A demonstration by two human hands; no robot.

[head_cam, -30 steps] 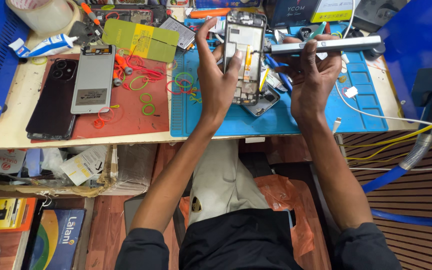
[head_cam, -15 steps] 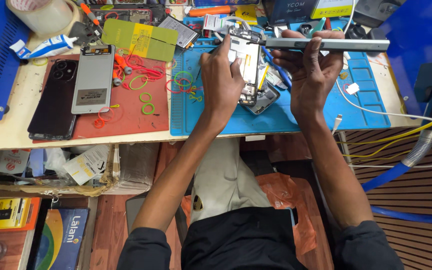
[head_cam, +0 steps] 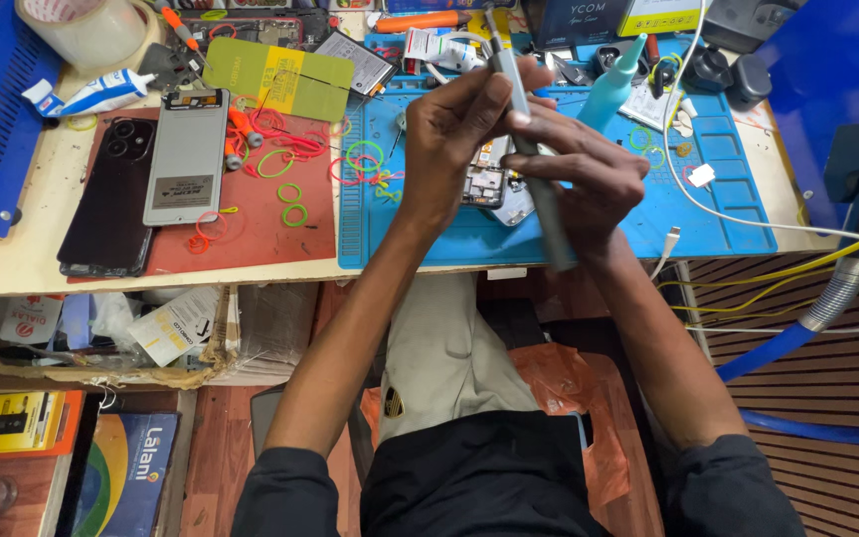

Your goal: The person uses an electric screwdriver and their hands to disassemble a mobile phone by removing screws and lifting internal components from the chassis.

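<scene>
Above the blue work mat [head_cam: 648, 214], both hands hold a long grey pen-shaped tool [head_cam: 552, 227] that runs nearly straight away from me. My right hand [head_cam: 594, 179] wraps around its middle. My left hand [head_cam: 454, 134] pinches the upper part with its fingertips. An opened phone [head_cam: 489, 186] with bare inner parts lies on the mat under the hands, partly hidden by them.
A black phone [head_cam: 106, 199] and a grey phone back panel [head_cam: 186, 154] lie on a red mat [head_cam: 251, 234] at left, among several coloured rubber bands. A tape roll [head_cam: 82, 30], glue tube [head_cam: 91, 94], teal bottle [head_cam: 608, 85] and white cable [head_cam: 748, 219] surround the mat.
The opened phone has gone from my left hand down onto the mat. The grey tool has swung from lying crosswise to pointing away from me, and my left hand now grips it too.
</scene>
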